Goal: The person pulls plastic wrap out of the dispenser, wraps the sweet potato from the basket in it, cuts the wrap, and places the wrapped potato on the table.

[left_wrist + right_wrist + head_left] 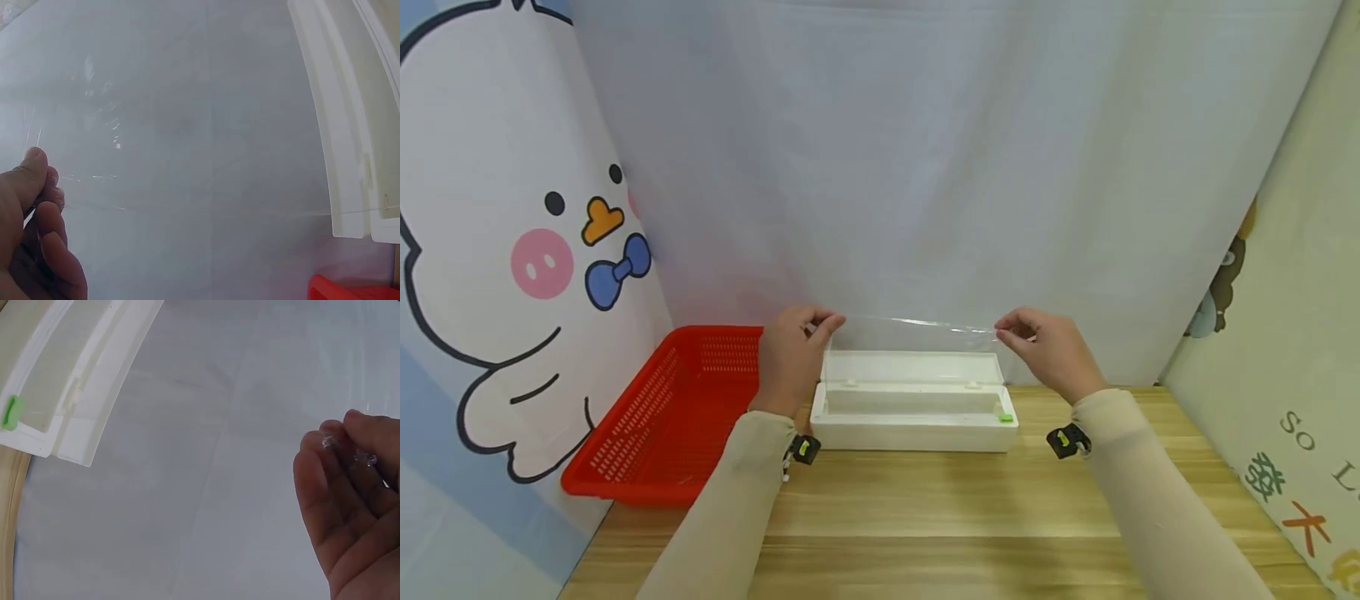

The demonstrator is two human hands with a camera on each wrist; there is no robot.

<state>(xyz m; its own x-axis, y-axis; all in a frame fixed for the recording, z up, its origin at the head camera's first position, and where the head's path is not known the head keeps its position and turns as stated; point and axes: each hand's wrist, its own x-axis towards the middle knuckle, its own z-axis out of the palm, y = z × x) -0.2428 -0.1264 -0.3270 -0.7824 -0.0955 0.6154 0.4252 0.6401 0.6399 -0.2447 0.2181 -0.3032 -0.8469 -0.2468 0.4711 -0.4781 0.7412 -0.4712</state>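
A sheet of clear plastic wrap (917, 322) stretches between both hands, above and behind a long white dispenser box (913, 437). The left hand (792, 354) pinches one corner of the film between thumb and fingers. At the opposite corner, the right hand (1052, 346) pinches the film the same way, with a crumpled bit of it (365, 458) showing at the fingers. The box lid (917, 367) stands raised at the back, seen through the film. A small green slider (1006, 417) sits at the box's front right corner.
A red plastic basket (655, 433) stands on the left, beside the left forearm. The box rests on a wooden table (925, 517). Behind it hangs a pale grey curtain (925, 167), and printed panels flank both sides.
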